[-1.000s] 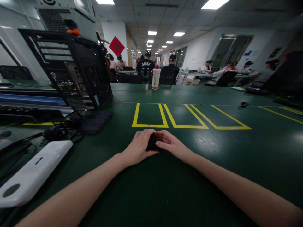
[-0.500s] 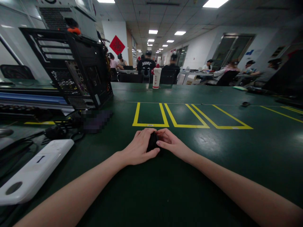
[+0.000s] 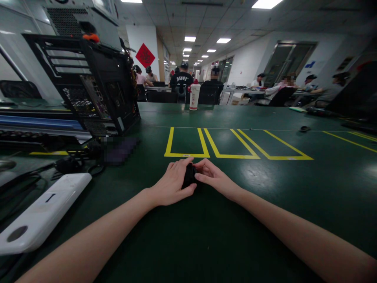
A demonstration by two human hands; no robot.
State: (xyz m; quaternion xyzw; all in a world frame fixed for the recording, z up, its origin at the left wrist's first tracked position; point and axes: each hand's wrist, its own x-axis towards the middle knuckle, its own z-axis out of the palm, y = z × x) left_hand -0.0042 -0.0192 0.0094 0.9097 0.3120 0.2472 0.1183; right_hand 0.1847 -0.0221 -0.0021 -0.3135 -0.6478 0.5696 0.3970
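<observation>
A small black object (image 3: 189, 177) rests between my hands on the dark green table (image 3: 206, 228), near the middle of the view. My left hand (image 3: 175, 182) is wrapped round its left side, thumb along the near edge and fingers over the top. On the other side, my right hand (image 3: 212, 177) has its fingers curled with thumb and fingertips at the object's right edge. Fingers cover much of the object, so its exact kind cannot be made out.
Yellow tape outlines (image 3: 187, 155) lie beyond my hands. An open computer case (image 3: 103, 86), cables and a white device (image 3: 44, 214) stand at the left. A white cup (image 3: 194, 97) is at the far edge. Several people sit behind.
Both hands keep nearly the same place around the black object; the left fingers and thumb have shifted very slightly. The whole view has moved a little.
</observation>
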